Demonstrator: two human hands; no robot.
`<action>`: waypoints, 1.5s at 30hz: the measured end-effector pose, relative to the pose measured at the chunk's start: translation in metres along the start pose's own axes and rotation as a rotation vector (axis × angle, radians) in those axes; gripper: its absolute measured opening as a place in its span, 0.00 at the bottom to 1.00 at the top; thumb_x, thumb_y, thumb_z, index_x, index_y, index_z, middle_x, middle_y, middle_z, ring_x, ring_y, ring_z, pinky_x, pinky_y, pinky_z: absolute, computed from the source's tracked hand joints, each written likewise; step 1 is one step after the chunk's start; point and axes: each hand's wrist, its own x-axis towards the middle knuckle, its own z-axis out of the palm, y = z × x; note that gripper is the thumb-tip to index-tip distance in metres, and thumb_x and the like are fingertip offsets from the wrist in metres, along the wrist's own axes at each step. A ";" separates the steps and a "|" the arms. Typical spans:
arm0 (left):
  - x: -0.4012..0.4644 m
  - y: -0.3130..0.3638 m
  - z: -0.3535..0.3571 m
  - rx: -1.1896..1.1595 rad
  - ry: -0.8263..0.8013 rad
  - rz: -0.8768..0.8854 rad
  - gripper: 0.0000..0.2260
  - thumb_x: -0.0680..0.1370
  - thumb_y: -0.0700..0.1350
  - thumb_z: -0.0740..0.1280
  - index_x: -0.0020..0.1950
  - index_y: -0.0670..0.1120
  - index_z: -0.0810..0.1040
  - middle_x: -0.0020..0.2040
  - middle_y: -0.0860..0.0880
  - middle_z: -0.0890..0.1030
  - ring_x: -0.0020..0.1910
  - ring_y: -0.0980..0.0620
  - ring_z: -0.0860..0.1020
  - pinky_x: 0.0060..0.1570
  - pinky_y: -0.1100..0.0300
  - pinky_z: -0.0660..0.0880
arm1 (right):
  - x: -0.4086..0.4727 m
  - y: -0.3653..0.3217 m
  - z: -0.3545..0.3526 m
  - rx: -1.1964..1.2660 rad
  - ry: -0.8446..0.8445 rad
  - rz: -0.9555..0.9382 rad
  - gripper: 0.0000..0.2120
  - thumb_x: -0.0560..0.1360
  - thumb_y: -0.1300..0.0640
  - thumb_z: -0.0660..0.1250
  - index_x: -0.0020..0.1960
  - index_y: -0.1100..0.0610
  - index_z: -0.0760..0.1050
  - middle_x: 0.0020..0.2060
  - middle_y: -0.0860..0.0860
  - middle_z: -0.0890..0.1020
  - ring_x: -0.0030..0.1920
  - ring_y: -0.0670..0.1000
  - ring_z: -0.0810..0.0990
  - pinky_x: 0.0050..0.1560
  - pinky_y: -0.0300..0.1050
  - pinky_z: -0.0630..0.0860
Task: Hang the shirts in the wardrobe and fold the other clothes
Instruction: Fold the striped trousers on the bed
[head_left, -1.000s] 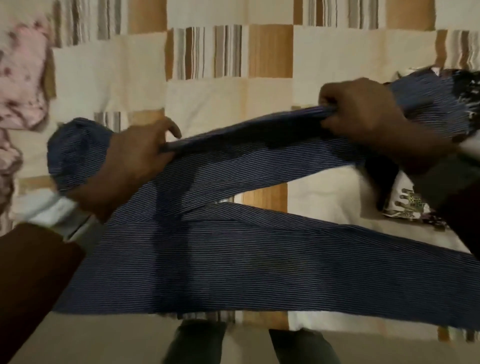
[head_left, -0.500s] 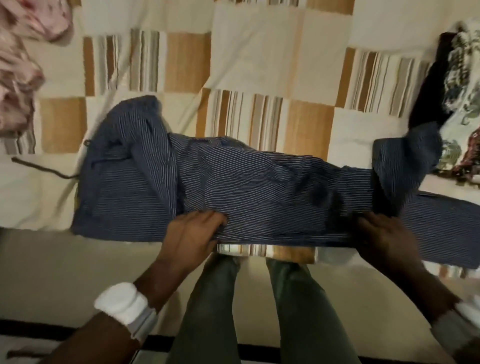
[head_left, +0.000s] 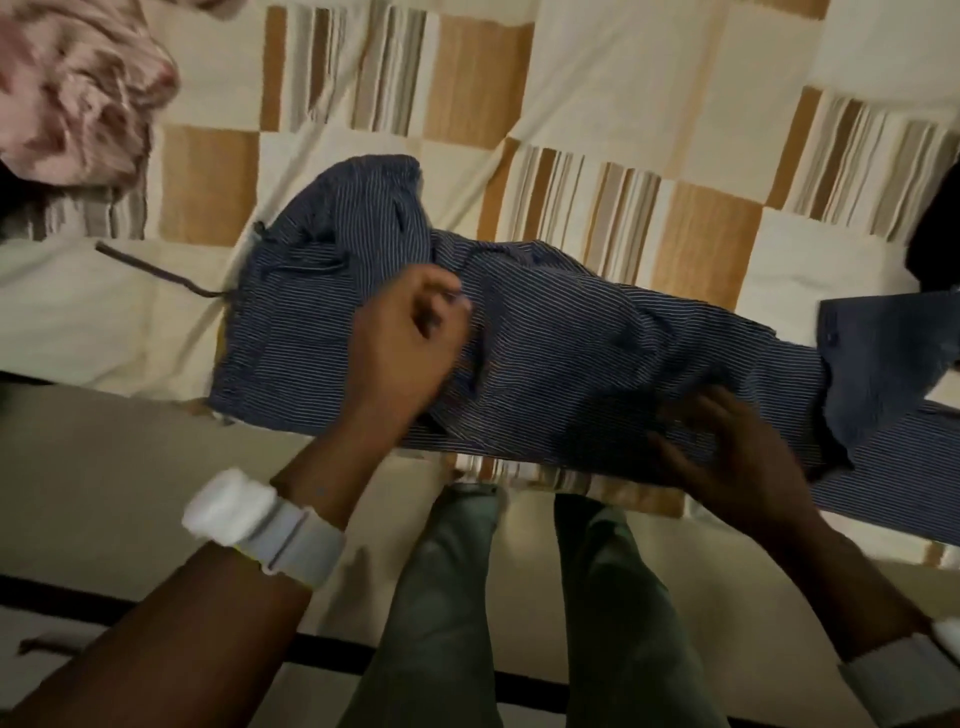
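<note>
Navy blue trousers with thin white pinstripes (head_left: 571, 353) are lying lengthwise along the near edge of a bed, on a patchwork bedspread of cream, tan and striped squares (head_left: 613, 93), with the waistband and its dark drawstring (head_left: 150, 270) pointing left and one leg end folded over at the right. The left hand (head_left: 410, 338) is hovering over the upper part of the trousers with fingers loosely curled; whether they are pinching the cloth I cannot tell. The right hand (head_left: 737, 457) is pressing flat on the leg, fingers spread and relaxed. A crumpled pink floral garment (head_left: 78, 98) is sitting at the far left. White wristbands (head_left: 260, 519) are showing on both wrists.
</note>
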 end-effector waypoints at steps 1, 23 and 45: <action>0.017 0.000 -0.012 0.005 0.130 -0.043 0.03 0.80 0.48 0.69 0.52 0.50 0.81 0.42 0.52 0.83 0.40 0.57 0.81 0.44 0.60 0.79 | 0.014 -0.028 0.003 0.140 0.005 -0.009 0.12 0.77 0.44 0.70 0.55 0.49 0.82 0.48 0.44 0.81 0.46 0.43 0.80 0.44 0.44 0.79; 0.023 -0.095 -0.128 -0.591 -0.207 -0.889 0.38 0.79 0.74 0.46 0.59 0.47 0.83 0.53 0.45 0.88 0.51 0.45 0.87 0.50 0.49 0.82 | 0.153 -0.310 0.082 0.347 0.314 -0.593 0.13 0.71 0.61 0.70 0.55 0.60 0.78 0.49 0.57 0.79 0.44 0.56 0.79 0.38 0.49 0.71; 0.048 -0.112 -0.153 -0.356 0.015 -0.717 0.32 0.63 0.67 0.78 0.56 0.45 0.86 0.54 0.48 0.87 0.53 0.48 0.86 0.62 0.47 0.81 | 0.108 -0.214 0.112 0.284 0.081 -0.323 0.10 0.83 0.50 0.66 0.59 0.52 0.82 0.50 0.45 0.84 0.49 0.45 0.81 0.50 0.47 0.79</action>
